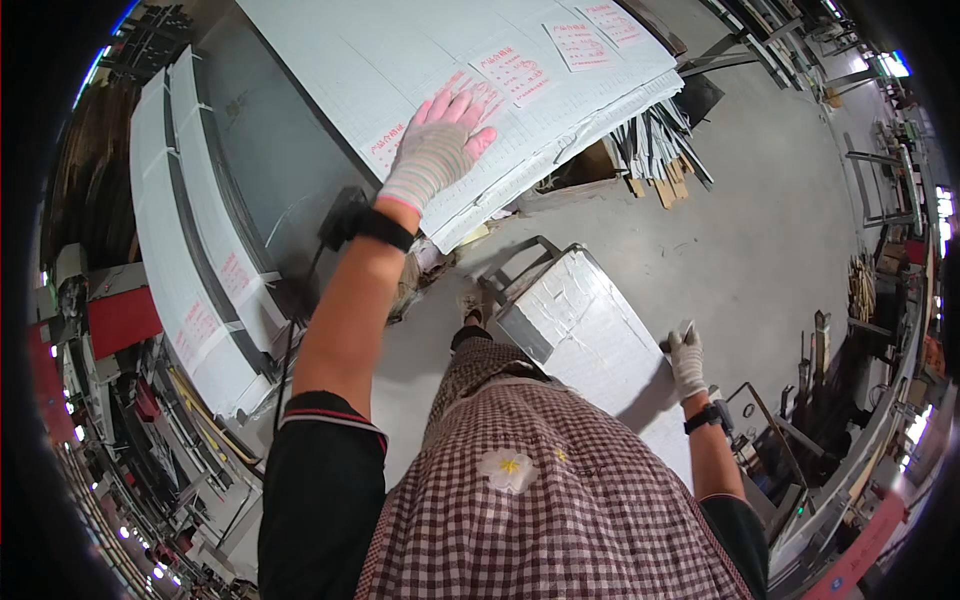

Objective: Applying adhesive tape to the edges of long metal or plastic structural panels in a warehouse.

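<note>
My left hand (440, 145), in a striped glove with pink fingertips, lies flat with its fingers spread on a white-covered stack (400, 60). Its fingers rest on a paper slip (480, 92) with red print. More slips lie along the same cover, among them one (512, 75) just right of the hand and another (580, 45) farther off. Low at the right, my gloved right hand (687, 362) is closed beside the edge of a long white-wrapped package (590, 320). Something small, partly dark, shows at its fingers; I cannot make out what it is.
Long white-wrapped bundles (190, 240) lie at the left on a grey surface. Under the stack's right corner, thin strips (655, 140) stick out. A dark metal frame (520, 262) stands at the package's far end. Racks and machinery line both sides of the grey floor (740, 230).
</note>
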